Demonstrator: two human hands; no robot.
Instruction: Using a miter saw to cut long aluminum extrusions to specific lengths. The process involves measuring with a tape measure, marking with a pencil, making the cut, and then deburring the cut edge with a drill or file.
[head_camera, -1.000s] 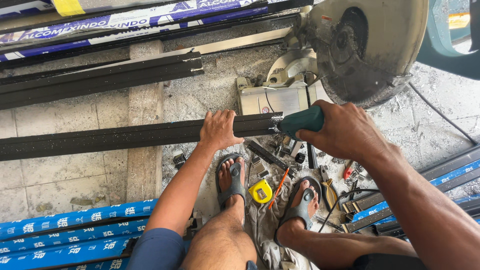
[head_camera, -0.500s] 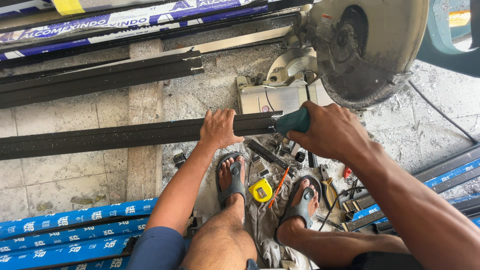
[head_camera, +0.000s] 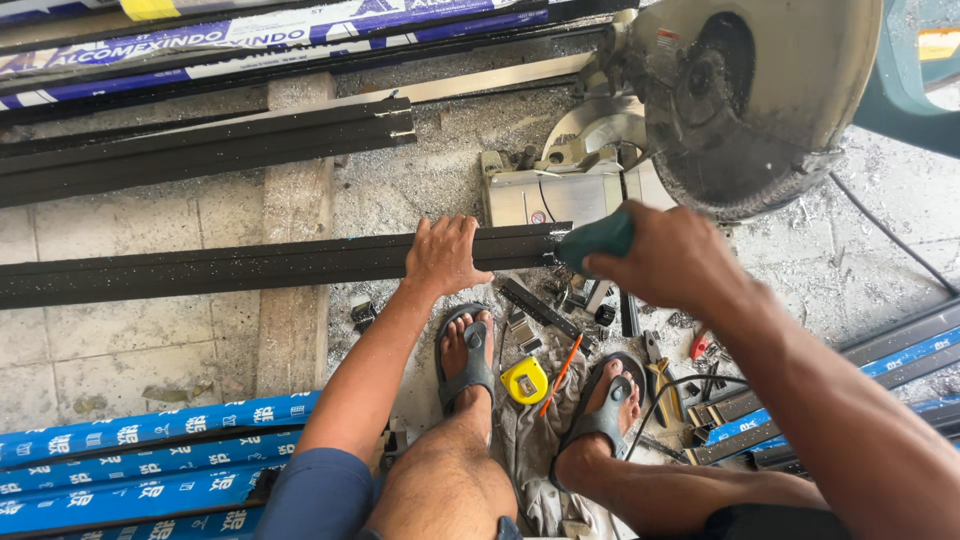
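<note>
My left hand (head_camera: 445, 255) lies flat on a long black metal profile (head_camera: 230, 268) that runs across the floor to the base of a chop saw (head_camera: 560, 195). My right hand (head_camera: 672, 262) is closed round the saw's teal handle (head_camera: 598, 240), just at the profile's right end. The saw's round blade guard (head_camera: 755, 95) stands raised at the upper right. I squat with both feet in grey sandals (head_camera: 470, 355) behind the profile.
A yellow tape measure (head_camera: 525, 380), an orange pencil (head_camera: 561, 372), pliers and small metal offcuts lie between my feet. Blue-wrapped profiles (head_camera: 150, 440) are stacked lower left and lower right, and black profiles (head_camera: 200, 140) lie behind. Metal shavings cover the concrete. A black cable (head_camera: 880, 230) runs right.
My right hand with the teal handle has moved a little to the left, towards the profile's end. My left hand stays on the profile.
</note>
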